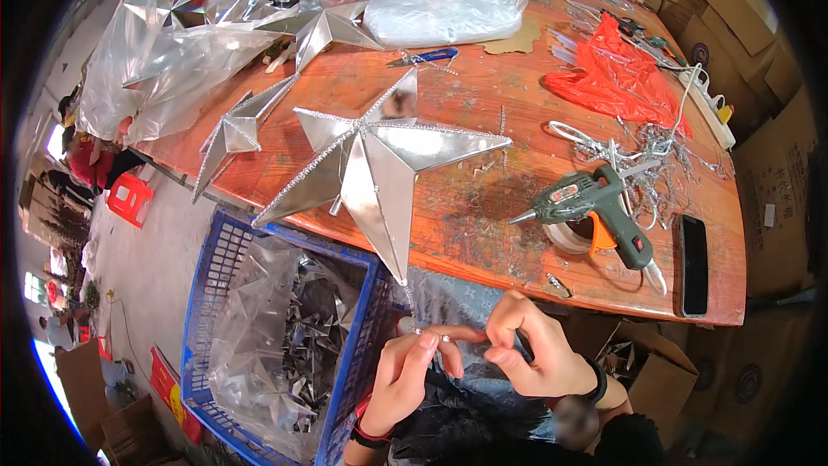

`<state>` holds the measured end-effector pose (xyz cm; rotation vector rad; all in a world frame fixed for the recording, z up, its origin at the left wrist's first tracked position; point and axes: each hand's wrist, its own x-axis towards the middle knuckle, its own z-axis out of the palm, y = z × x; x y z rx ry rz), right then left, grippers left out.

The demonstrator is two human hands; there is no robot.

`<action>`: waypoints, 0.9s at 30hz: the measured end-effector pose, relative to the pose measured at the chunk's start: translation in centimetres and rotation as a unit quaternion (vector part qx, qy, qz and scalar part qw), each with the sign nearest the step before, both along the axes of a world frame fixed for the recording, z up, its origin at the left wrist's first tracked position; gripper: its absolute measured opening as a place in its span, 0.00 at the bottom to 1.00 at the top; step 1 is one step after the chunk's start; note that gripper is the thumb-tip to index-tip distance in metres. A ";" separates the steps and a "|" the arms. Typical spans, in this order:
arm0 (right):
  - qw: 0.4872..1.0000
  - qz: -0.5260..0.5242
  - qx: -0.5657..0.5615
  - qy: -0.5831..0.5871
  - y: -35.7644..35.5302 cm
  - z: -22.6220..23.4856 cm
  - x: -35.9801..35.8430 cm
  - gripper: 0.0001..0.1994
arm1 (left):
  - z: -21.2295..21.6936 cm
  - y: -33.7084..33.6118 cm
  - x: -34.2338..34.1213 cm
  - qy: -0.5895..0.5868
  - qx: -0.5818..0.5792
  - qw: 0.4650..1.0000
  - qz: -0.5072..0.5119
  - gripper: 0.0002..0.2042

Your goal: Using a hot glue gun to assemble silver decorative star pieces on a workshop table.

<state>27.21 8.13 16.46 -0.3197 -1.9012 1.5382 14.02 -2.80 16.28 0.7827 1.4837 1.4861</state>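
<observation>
Far left: blue crate (226, 246) on the floor, lined with a clear bag, part-full of silver stars. I read those as finished pieces, so the batch looks well under way.

On the table's (483, 198) left end: more silver stars heaped in plastic (185, 0), plus one small star (233, 131) lying loose at the edge.

Current piece: big silver star (373, 155), flat on the table near its front edge, just left of centre. Glitter trim already runs along its ridges and most outer edges as far as I can see. Long axis goes from the upper point down to the long lower point, which overhangs the table edge and aims at my hands. The side arms spread left and right.

A strand of glitter trim (405, 298) hangs off that lower tip toward my lap. Looks like the tail end is what's left; can't tell whether the hidden edges are done.

My left hand (404, 375) is below the tip, fingers curled, thumb and forefinger pinched on the thin trim. My right hand (530, 349) is just beside it, fingertips closed on the same strand, nearly touching the left.

Right of the star: glue gun (595, 207) lying on its side, nozzle pointing left toward the star, untouched. Past it a tangle of silver trim (642, 164), a red bag (617, 78), a black phone (693, 263) near the right corner.
</observation>
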 end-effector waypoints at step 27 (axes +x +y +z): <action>0.934 -0.042 0.351 -0.051 0.2 -0.2 -1.0 0.15 | -0.3 -0.8 -1.1 -0.030 -0.022 0.994 -0.103 0.25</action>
